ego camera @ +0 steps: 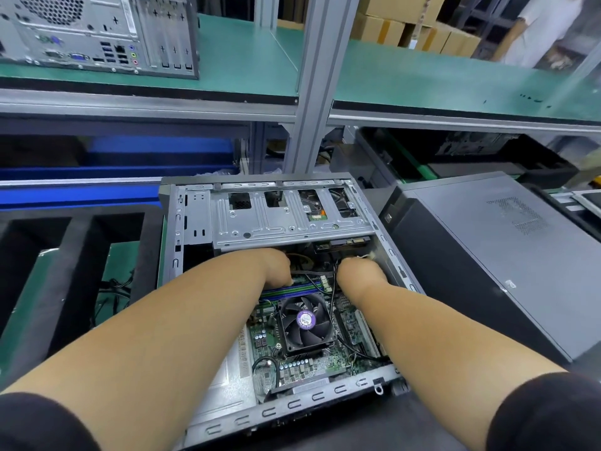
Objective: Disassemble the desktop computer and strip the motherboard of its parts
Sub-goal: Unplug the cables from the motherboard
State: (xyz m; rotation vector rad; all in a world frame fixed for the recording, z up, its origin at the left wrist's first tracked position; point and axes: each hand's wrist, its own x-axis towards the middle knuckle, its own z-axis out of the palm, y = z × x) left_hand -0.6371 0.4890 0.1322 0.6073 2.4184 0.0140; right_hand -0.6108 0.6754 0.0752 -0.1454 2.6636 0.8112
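An open desktop case lies flat in front of me, its green motherboard exposed. A black CPU fan with a purple label sits mid-board. Both my hands reach in under the silver drive cage. My left hand is curled down by the memory slots, its fingertips hidden among black cables. My right hand is curled near a white connector at the case's right wall; what it holds is hidden.
A closed dark grey tower lies to the right of the case. Black foam trays with loose cables stand at the left. Another computer stands on the green upper shelf. Cardboard boxes and a person are at the far right.
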